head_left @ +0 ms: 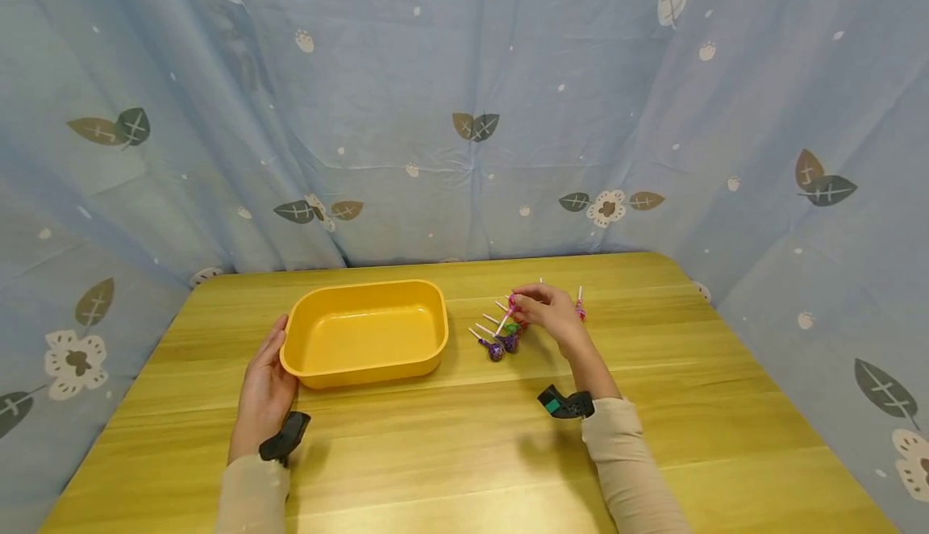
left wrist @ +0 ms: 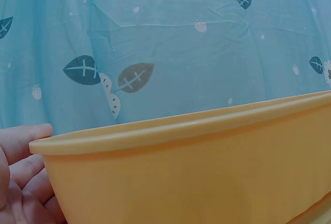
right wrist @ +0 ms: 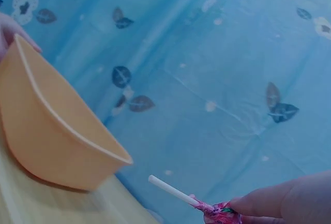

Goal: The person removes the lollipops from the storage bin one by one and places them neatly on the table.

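A pink-wrapped lollipop (right wrist: 220,212) with a white stick is pinched by its candy end in my right hand (head_left: 549,312), above the table. Below and around that hand lie several more lollipops, among them a purple one (head_left: 495,352), a green one (head_left: 514,328) and a red one (head_left: 581,310) to the right. My left hand (head_left: 265,393) rests against the left end of a yellow plastic basin (head_left: 363,373), its fingers lying along the outer wall in the left wrist view. Nothing lies inside the basin. The hand partly hides some lollipops.
Everything stands on a wood-grain table (head_left: 421,453) with rounded far corners. A blue curtain (head_left: 406,98) with leaf and flower prints hangs behind the far edge and along both sides. Each wrist carries a black device.
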Available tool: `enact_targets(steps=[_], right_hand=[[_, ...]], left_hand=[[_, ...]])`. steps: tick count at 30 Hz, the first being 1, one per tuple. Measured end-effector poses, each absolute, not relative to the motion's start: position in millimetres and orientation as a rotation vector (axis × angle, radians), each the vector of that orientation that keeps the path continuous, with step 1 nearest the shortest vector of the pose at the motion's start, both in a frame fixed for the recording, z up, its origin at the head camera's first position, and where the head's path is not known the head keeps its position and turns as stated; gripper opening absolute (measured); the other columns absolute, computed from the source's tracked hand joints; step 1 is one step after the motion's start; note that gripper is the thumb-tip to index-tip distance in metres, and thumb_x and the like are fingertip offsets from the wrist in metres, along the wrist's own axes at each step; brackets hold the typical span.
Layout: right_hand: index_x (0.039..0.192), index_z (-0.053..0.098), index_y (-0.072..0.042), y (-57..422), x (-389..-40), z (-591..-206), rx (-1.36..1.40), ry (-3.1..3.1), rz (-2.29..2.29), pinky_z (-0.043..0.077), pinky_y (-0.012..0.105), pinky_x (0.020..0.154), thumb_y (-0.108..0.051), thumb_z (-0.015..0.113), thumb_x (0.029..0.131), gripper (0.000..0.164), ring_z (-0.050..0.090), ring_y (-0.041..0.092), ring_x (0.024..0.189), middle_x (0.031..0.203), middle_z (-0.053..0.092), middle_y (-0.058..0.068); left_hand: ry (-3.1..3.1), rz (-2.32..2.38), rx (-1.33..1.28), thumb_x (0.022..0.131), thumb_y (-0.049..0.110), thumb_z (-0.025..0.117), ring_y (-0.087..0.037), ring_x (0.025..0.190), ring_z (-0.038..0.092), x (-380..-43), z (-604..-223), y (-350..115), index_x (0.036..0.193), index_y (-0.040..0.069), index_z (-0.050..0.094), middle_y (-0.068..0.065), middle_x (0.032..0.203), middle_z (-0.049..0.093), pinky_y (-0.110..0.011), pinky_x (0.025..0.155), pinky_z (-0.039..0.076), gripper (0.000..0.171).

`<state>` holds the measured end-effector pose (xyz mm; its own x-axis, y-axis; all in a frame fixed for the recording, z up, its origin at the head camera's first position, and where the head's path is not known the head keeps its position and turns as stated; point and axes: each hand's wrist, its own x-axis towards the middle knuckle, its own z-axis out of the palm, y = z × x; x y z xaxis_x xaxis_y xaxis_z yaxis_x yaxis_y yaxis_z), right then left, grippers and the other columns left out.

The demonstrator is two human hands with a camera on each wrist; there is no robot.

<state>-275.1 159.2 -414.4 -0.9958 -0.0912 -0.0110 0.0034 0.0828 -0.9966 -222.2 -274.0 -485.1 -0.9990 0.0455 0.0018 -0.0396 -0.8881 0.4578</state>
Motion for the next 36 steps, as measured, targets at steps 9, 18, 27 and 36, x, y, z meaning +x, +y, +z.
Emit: enact_targets(steps=[9, 18, 27, 36], right_hand=[[0.128, 0.055, 0.01, 189.3, -280.7, -414.1, 0.037, 2.345, -2.093, 0.051, 0.039, 0.092, -0.013, 0.059, 0.098, 0.038, 0.066, 0.012, 0.089, 0.117, 0.059, 0.021], [0.13, 0.052, 0.01, 213.4, -284.5, -416.0, 0.224, 2.298, -2.163, 0.049, 0.036, 0.095, -0.011, 0.059, 0.098, 0.039, 0.065, 0.008, 0.086, 0.116, 0.056, 0.016], [0.133, 0.049, 0.009, 228.0, -282.1, -417.3, 0.291, 2.297, -2.186, 0.046, 0.037, 0.098, -0.012, 0.057, 0.099, 0.041, 0.063, 0.019, 0.098, 0.115, 0.055, 0.014], [0.136, 0.043, 0.01, 244.6, -282.5, -421.5, 0.346, 2.173, -2.319, 0.046, 0.034, 0.097, -0.008, 0.055, 0.099, 0.043, 0.066, 0.012, 0.089, 0.109, 0.052, 0.011]], left_hand=[[0.746, 3.012, 0.016, 0.105, 0.011, 0.041, -0.007, 0.14, 0.026, -221.1, -485.9, -274.8, 0.148, 0.019, 0.041, 0.006, 0.141, 0.047, -0.025, 0.112, 0.023, 0.045], [0.721, 3.012, 0.029, 0.105, 0.01, 0.041, -0.007, 0.14, 0.025, -221.4, -486.5, -274.6, 0.145, 0.017, 0.046, 0.006, 0.141, 0.046, -0.025, 0.11, 0.029, 0.041], [0.697, 3.017, 0.027, 0.105, 0.01, 0.042, -0.007, 0.139, 0.026, -222.6, -488.1, -275.8, 0.146, 0.017, 0.046, 0.007, 0.143, 0.044, -0.025, 0.111, 0.028, 0.042], [0.708, 3.012, 0.024, 0.105, 0.01, 0.042, -0.007, 0.137, 0.032, -222.9, -488.9, -276.0, 0.152, 0.019, 0.034, 0.007, 0.143, 0.045, -0.025, 0.11, 0.03, 0.049]])
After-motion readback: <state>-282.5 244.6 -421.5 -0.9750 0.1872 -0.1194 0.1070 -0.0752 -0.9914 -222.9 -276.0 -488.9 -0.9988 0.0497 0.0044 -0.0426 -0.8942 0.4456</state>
